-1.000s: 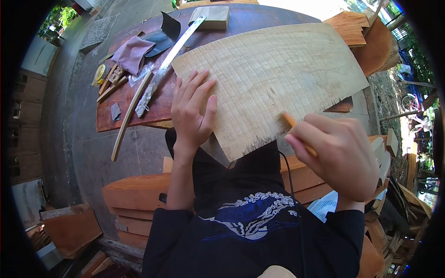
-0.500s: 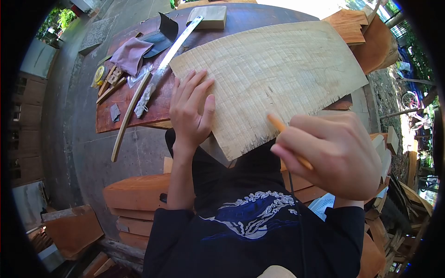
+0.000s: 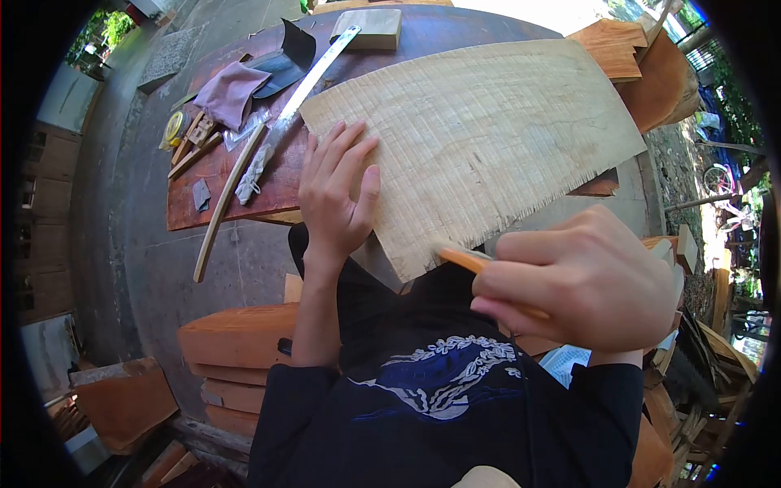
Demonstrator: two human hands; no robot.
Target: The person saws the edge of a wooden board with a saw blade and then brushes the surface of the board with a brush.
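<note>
A broad pale wooden board [image 3: 488, 122] with a rough, splintered near edge lies over the reddish-brown table [image 3: 187, 195]. My left hand [image 3: 338, 195] rests flat on the board's left end, fingers apart. Closed around an orange-handled tool [image 3: 465, 259], my right hand [image 3: 578, 281] is near the board's lower edge. The tool's blurred tip meets the board close to its bottom corner; what kind of tip it is cannot be made out.
On the table's left are a metal ruler [image 3: 317, 73], a curved wooden strip [image 3: 228, 203], a purple cloth [image 3: 230, 95] and a tape roll [image 3: 175, 128]. A wooden block [image 3: 368, 28] sits at the back. Stacked timber [image 3: 236, 333] stands below.
My right hand and the orange-handled tool have moved down and to the left, from the board's middle area toward its bottom corner. My left hand has stayed in place.
</note>
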